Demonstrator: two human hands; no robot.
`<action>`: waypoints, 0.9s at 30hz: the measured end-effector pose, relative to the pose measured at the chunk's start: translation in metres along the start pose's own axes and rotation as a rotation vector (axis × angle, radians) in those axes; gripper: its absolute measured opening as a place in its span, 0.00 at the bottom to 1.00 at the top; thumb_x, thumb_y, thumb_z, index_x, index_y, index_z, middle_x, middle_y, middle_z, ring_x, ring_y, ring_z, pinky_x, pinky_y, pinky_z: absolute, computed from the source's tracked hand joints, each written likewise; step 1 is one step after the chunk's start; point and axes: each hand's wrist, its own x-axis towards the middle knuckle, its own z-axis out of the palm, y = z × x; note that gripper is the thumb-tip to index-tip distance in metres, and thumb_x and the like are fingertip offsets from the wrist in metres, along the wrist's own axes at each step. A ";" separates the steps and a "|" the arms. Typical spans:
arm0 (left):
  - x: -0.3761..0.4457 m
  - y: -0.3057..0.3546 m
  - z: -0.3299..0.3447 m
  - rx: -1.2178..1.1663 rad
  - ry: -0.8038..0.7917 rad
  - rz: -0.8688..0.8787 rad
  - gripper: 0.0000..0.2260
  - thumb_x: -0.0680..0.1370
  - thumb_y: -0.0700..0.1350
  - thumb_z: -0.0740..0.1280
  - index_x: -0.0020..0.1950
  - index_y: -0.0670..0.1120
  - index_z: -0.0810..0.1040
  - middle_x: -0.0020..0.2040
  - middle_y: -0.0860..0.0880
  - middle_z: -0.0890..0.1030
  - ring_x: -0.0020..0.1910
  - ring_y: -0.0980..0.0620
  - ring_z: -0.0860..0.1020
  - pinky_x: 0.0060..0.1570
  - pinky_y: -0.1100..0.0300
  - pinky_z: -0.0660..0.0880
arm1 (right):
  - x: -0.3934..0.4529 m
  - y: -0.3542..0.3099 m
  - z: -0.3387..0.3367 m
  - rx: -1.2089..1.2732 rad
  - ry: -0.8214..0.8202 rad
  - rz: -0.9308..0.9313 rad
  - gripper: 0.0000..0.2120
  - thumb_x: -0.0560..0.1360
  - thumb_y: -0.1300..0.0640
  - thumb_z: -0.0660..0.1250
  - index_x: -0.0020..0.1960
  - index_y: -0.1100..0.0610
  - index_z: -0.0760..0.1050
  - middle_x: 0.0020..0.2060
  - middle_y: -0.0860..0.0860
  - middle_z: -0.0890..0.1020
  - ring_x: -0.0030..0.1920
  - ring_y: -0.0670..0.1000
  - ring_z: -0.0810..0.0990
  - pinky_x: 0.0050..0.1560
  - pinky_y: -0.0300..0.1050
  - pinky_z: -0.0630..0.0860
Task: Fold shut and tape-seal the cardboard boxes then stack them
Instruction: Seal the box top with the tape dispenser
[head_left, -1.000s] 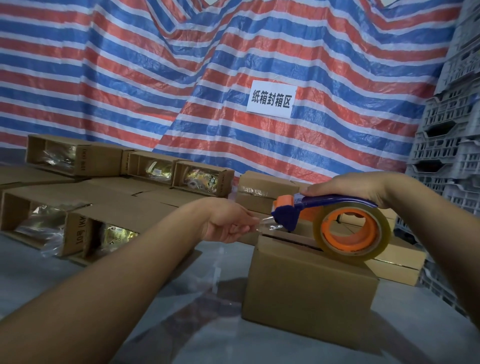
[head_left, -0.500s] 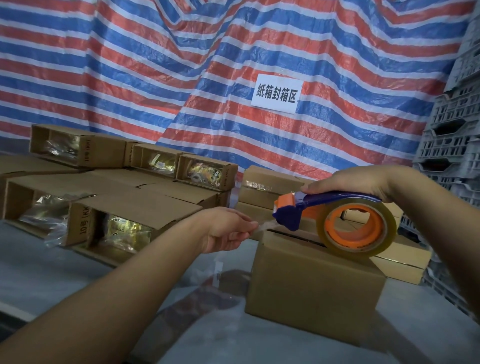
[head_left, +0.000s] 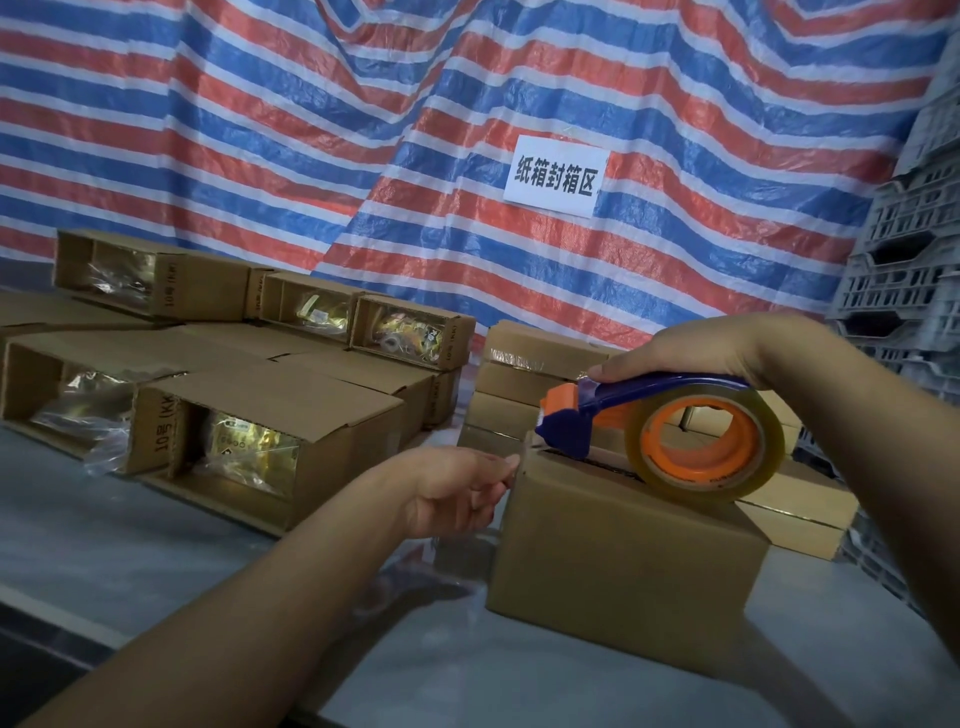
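Note:
A closed brown cardboard box (head_left: 613, 561) stands on the grey table in front of me. My right hand (head_left: 696, 353) grips the blue handle of a tape dispenser (head_left: 675, 426) with an orange core and a clear tape roll, resting on the box's top seam at its left end. My left hand (head_left: 457, 488) sits at the box's upper left edge, fingers curled and pinching the clear tape end against the box's left face. Behind it lie sealed boxes (head_left: 530, 364) in a low stack.
Several open boxes (head_left: 249, 441) with shiny packets inside lie on their sides at the left and back left. A striped tarp with a white sign (head_left: 553, 176) hangs behind. Grey plastic crates (head_left: 904, 249) rise at the right. The grey table (head_left: 156, 551) runs to a near edge at lower left.
The dispenser has come down onto the left end of the box top. My left hand moved right and down with the tape end to the box's left edge.

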 end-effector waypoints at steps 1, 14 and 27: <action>-0.001 -0.001 0.000 0.024 0.014 -0.015 0.06 0.80 0.46 0.66 0.54 0.44 0.78 0.38 0.51 0.77 0.28 0.60 0.71 0.29 0.67 0.71 | 0.000 0.000 0.000 0.000 0.000 -0.002 0.31 0.66 0.34 0.68 0.56 0.58 0.76 0.34 0.51 0.84 0.30 0.47 0.82 0.32 0.36 0.77; -0.005 -0.006 0.032 -0.093 0.536 0.285 0.19 0.85 0.55 0.52 0.72 0.49 0.68 0.65 0.46 0.76 0.63 0.47 0.74 0.63 0.50 0.72 | -0.001 0.002 -0.001 -0.001 0.001 0.014 0.33 0.66 0.34 0.67 0.60 0.58 0.73 0.38 0.53 0.86 0.33 0.48 0.84 0.33 0.37 0.78; -0.024 -0.020 0.046 1.028 0.379 0.803 0.18 0.82 0.60 0.53 0.68 0.58 0.72 0.64 0.59 0.76 0.64 0.60 0.71 0.62 0.57 0.70 | 0.005 0.001 -0.004 0.019 -0.034 0.034 0.31 0.67 0.35 0.69 0.58 0.58 0.75 0.36 0.52 0.85 0.31 0.47 0.83 0.32 0.37 0.78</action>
